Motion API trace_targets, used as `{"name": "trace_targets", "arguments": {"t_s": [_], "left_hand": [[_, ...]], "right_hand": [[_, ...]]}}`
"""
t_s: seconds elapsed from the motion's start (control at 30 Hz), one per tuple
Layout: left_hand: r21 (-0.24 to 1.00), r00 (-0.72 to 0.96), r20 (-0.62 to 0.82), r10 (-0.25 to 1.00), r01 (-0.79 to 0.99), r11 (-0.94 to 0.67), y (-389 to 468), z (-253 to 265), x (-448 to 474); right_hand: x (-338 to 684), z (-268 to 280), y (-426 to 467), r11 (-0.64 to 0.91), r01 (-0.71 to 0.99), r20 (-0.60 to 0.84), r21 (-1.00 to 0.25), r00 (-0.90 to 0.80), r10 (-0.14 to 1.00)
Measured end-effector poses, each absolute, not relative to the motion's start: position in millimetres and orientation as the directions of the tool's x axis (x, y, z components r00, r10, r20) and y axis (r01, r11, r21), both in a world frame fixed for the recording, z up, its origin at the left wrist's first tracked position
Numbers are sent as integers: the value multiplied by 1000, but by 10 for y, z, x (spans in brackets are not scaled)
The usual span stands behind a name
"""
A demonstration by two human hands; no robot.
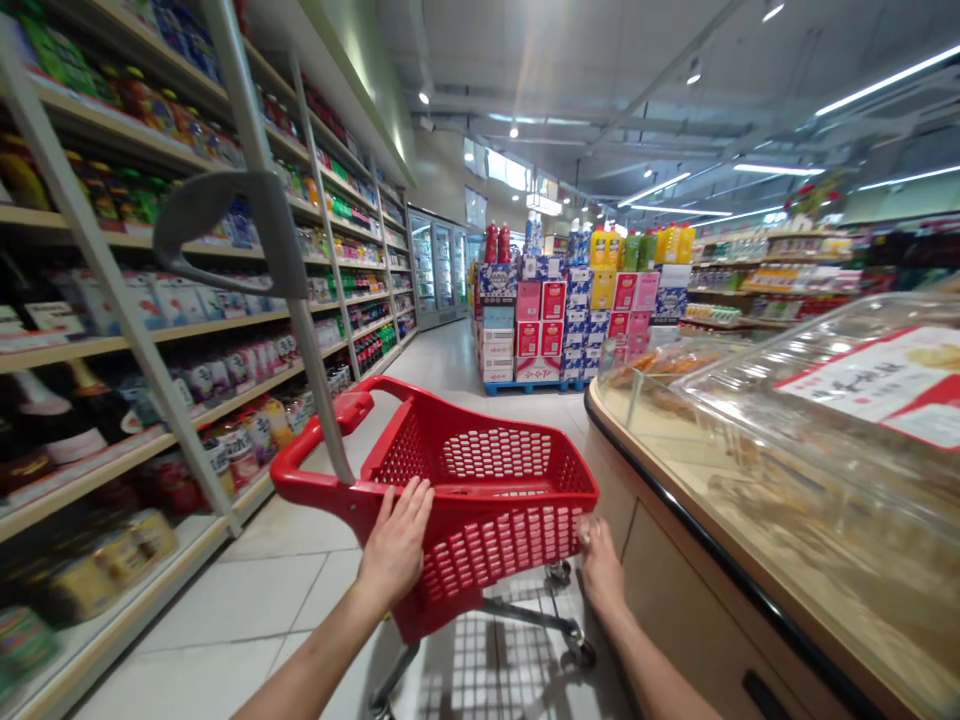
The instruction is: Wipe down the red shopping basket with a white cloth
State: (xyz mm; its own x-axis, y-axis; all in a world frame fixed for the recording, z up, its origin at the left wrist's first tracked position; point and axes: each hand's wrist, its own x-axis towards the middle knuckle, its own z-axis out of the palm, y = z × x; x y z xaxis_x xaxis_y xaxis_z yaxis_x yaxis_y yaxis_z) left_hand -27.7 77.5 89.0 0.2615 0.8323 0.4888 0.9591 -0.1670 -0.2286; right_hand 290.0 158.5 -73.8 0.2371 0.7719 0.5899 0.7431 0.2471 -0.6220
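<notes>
A red plastic shopping cart [480,455] with perforated basket walls stands in front of me, turned sideways, its basket holding nothing that I can make out. My left hand [396,545] lies against the near side wall below the rim, fingers stretched out and fingertips at the rim. At the basket's right-hand lower corner, my right hand [600,565] has its fingers curled against the red plastic; the fingertips are partly hidden. A grey metal pole [319,375] with a dark grey looped handle [281,235] rises by the cart's push-bar end.
Tall shelves [330,215] of bottles and cans line the left. Close on the right stands a display counter [637,520] with clear plastic covers [795,470]. Stacked drink cartons [540,330] on a blue pallet [529,386] stand ahead; glass-door fridges [439,260] are farther back.
</notes>
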Motion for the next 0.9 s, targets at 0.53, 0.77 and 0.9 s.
{"name": "trace_targets", "arguments": {"t_s": [0.53,0.77,0.9], "left_hand": [[-155,301,599,742,953,-261,365,1127,-719],[-132,80,679,729,991,14,374,1378,-1496],[-80,-4,700,715,993,84,494,1425,-1324]], "right_hand": [[1486,279,1324,717,622,804,-314,-228,549],[1603,334,1450,646,650,807,-400,-85,585],[498,660,1153,760,523,859,-386,-96,502]]}}
